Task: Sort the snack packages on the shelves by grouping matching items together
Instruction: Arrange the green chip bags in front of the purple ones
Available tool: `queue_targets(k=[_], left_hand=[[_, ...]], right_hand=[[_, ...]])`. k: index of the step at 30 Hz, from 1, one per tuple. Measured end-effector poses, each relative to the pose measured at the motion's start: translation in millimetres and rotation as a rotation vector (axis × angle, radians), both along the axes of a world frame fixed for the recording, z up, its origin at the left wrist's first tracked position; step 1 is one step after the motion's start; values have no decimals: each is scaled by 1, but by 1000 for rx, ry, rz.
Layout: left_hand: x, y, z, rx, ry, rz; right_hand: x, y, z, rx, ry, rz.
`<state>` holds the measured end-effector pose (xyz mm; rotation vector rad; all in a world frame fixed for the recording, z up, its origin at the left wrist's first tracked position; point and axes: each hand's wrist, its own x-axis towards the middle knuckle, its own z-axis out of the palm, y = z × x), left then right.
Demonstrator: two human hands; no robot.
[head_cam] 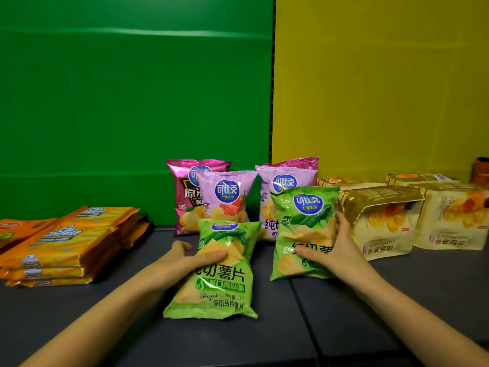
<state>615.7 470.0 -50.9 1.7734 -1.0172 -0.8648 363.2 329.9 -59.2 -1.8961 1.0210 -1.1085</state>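
At the centre of the frame, on a dark shelf, two bare hands each hold a green chip bag. The left hand is closed around the middle of the lower green bag, thumb across its front, the bag tilted with its bottom edge on the shelf. The right hand grips the right edge of the other green bag, which stands upright just right of centre. Behind them stand two lilac bags and, further back, two magenta bags. At left lie stacked orange cheese-wafer packs. At right sit gold-and-cream croissant packs. The backdrop is green on the left, yellow on the right.
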Motion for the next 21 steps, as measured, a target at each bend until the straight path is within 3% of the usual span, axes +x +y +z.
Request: queue_targets(k=[7,12,16,21], left_hand=[[-12,0,-10,-179,101,-25],[-19,6,-16,-456,-39,88],[-28,3,-16,-564,-260,113],[-25,-7,-18,-669,-271,182]], right_hand=[[13,12,-16,-94,43,-14],[15,14,-12,-79,19,-1],[13,13,-7,-65,-20,-20],[11,12,-13,-76,30,-30]])
